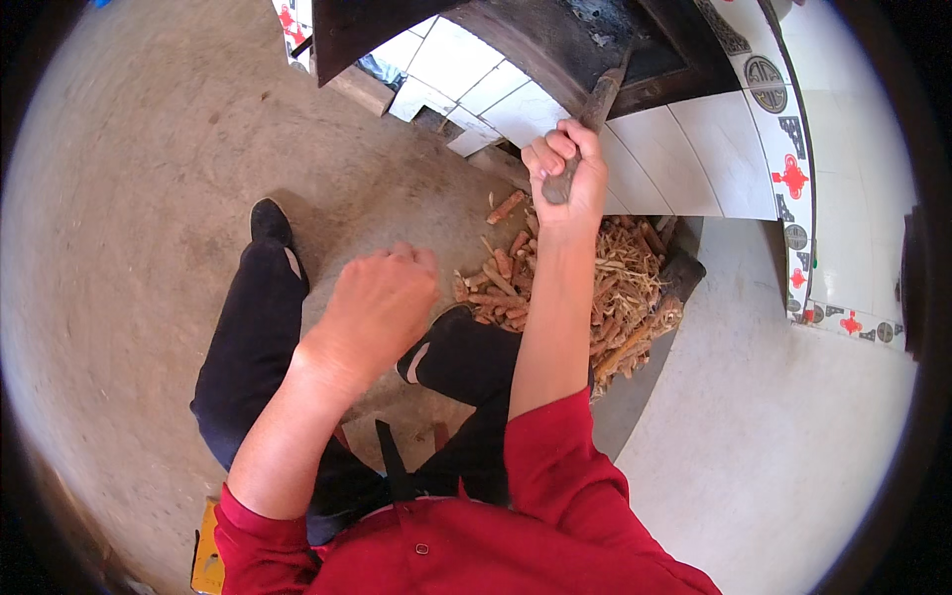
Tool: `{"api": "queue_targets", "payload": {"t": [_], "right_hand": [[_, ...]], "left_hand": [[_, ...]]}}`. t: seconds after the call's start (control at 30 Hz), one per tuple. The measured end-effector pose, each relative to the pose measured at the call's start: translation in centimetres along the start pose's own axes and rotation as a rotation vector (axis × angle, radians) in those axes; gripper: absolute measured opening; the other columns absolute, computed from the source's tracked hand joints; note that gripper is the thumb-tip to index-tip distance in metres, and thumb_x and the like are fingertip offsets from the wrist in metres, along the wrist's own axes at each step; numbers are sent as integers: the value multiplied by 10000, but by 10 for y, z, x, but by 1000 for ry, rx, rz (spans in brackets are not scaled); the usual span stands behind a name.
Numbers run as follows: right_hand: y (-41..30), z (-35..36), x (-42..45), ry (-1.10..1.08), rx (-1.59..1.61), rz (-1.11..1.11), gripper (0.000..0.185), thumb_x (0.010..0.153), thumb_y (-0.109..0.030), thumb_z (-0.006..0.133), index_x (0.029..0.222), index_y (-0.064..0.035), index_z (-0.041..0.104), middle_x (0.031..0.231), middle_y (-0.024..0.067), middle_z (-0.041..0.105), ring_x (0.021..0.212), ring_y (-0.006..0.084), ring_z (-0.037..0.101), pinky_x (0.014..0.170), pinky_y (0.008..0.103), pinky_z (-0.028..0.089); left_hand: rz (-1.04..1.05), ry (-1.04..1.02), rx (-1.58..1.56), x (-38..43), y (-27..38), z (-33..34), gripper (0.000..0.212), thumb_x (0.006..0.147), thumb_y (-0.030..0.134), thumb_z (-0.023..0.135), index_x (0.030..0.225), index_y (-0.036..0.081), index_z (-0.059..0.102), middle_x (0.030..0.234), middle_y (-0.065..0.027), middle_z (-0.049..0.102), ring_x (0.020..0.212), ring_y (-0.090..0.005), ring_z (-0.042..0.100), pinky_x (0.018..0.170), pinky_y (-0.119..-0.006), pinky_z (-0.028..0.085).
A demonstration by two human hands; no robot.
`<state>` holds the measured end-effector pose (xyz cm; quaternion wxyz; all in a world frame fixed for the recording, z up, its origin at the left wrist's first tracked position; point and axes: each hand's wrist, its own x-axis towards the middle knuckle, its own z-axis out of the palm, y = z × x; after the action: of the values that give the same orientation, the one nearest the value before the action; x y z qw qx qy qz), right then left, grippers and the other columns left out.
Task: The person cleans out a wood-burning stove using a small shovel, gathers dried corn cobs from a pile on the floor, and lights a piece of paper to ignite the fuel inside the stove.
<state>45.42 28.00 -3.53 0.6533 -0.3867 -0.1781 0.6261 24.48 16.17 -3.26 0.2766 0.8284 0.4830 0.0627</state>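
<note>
My right hand [569,175] is wrapped around the rounded end of a worn wooden handle [601,100]. This handle slants up and away, and a thin dark part at its far end reaches into the sooty opening of a tiled stove [580,52]. What the tool's tip is like cannot be made out in the dark. Above the floor between my knees hangs my left hand [379,297], slightly blurred, its back towards me and its fingers curled under. Its palm is hidden, and no object sticks out of it.
Corn cobs [506,286] and dry straw [625,260] lie heaped below the stove, right of my foot. A dark charred log end [680,274] rests at the heap's edge. White tiles [669,156] face the stove. A yellow object [208,550] stands at the lower left.
</note>
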Motion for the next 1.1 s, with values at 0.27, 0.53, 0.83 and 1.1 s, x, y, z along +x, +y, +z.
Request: {"api": "queue_targets", "payload": {"t": [0.27,0.53,0.83,1.1], "right_hand": [[-23,2,-58,10,-423,33,158,806,-105,607,783,-3,489,564,26,454,414,122,425,393,252,318],[-27,30,-68,27,-520,128,166,803,-122,622,793,2,513,584,41,491,428,119,444,391,245,334],[-13,39,-14,82,-521,98,124,809,-89,609,784,9,538,595,46,506,436,141,449,406,269,347],[-7,18,40,72,-507,42,87,787,-53,618,782,2,551,573,44,517,432,151,464,388,280,349]], "left_hand": [[12,5,-45,1,-1,-3,236,863,204,589,911,-19,529,860,-173,582,834,-357,600,701,-426,494],[4,-31,-45,3,1,-7,248,869,205,581,913,-32,523,868,-190,571,828,-377,590,700,-445,482],[-16,-27,-60,3,0,-5,246,857,199,594,915,-31,529,883,-185,575,832,-375,593,718,-435,492],[-9,-9,-14,1,-2,0,234,855,199,595,913,-20,535,887,-174,579,831,-359,600,709,-425,499]]}}
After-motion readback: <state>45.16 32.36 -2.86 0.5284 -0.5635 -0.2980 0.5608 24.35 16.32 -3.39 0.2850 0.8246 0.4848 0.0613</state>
